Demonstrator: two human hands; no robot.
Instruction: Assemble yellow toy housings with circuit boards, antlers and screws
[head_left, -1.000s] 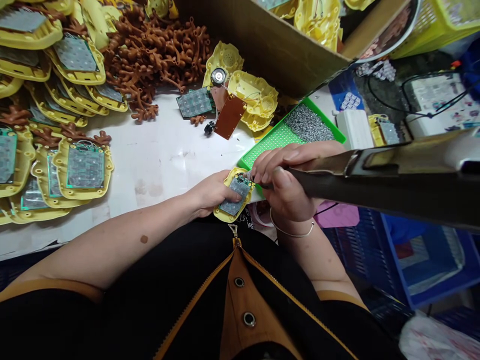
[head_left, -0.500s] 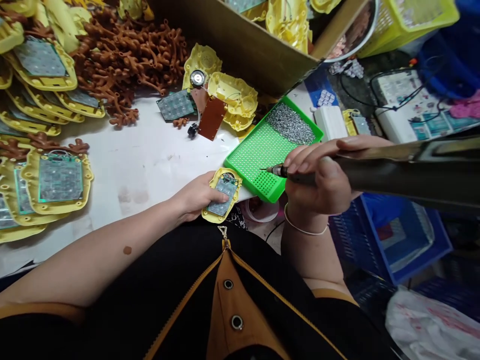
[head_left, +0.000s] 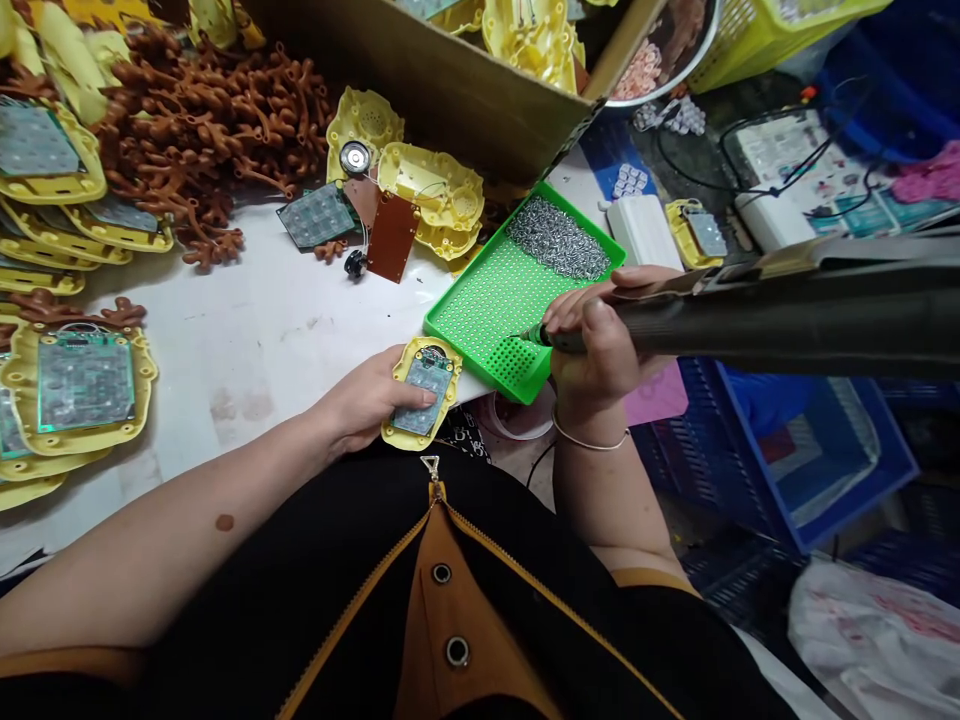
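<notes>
My left hand (head_left: 371, 400) grips a yellow plastic toy shell (head_left: 409, 435) at the table's front edge, thumb lying over its face. A circuit board (head_left: 429, 378) is seated in that shell. My right hand (head_left: 600, 340) is wrapped round a dark power screwdriver (head_left: 720, 325) held nearly level. Its bit points left over the perforated end of a green tray (head_left: 480, 310). Small silver screws (head_left: 559, 238) are heaped at the tray's far end. Whether a screw sits on the bit is too small to tell.
Yellow shells with boards (head_left: 82, 385) are stacked at the left, beside a heap of brown antler-like parts (head_left: 217, 120). A cardboard box (head_left: 480, 95) stands behind. Loose shells (head_left: 431, 185) and a brown board (head_left: 392, 237) lie mid-table. Blue crates (head_left: 817, 460) stand at the right.
The whole view has shifted, so most things appear further left. The screwdriver's bit still hangs over the tray, a little nearer the shell. Both hands keep their holds.
</notes>
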